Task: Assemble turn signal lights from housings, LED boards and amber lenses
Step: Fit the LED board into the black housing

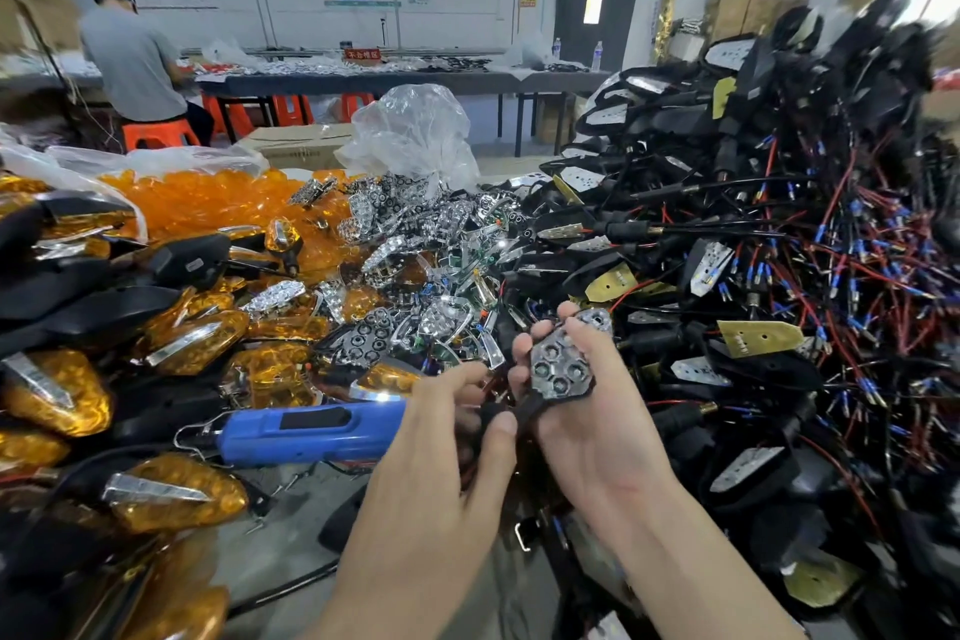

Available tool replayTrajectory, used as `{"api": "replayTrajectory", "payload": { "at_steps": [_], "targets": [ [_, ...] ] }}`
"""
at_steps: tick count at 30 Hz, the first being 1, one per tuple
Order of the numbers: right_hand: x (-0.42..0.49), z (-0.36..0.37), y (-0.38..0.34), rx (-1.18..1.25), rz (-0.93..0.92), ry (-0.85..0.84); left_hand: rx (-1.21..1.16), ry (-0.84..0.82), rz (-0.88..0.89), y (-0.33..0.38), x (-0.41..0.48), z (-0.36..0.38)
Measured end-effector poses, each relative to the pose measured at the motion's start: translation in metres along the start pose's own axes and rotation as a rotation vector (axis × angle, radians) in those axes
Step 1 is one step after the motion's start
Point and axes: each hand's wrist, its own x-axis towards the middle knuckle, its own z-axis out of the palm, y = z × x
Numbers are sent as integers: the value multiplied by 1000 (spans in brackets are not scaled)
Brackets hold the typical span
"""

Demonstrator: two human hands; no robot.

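Now seating a chrome reflector in its black housing

Both hands are occupied, close to the body. The right hand (587, 421) cradles a black housing (524, 408) from beneath, its fingers curled behind and its thumb lying on the chrome reflector (563, 364) that sits on the housing's face. The left hand (441, 437) pinches the housing's narrow stem end.

To do this well, I judge the reflector wants squaring to the housing's teardrop outline, then even pressure at the rim, with any leads kept out from under it. The plating looks slick and may skid. Whether it is fully seated cannot be told.

Just left, a blue tool (311, 431) lies on the grey worktop (291, 530), near finished lights (176, 489) with glossy faceted amber shells and silver trim. Beyond the hands glitters a heap of loose reflectors (415, 234), dimpled with round cups. To the right rises a pile of wired housings (753, 250), matte black, with bare boards and red-and-black leads tipped blue. Farther off lie loose amber lenses (208, 198), a crumpled clear plastic bag (415, 130), and a seated person (135, 62) at a long table.
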Motion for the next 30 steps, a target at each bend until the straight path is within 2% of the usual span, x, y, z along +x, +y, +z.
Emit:
{"api": "replayTrajectory", "payload": {
  "at_steps": [3,5,21,30],
  "targets": [
    [3,-2,-8,54,-14,4,117,-171,6,-4,1,-2],
    [4,-3,-12,83,-32,12,221,-201,29,-5,-1,-3],
    [0,-6,-20,136,-63,-13,389,-51,223,-2,4,-11],
    [0,-6,-17,124,-64,-44,382,-67,201,-2,3,-10]
  ]
}}
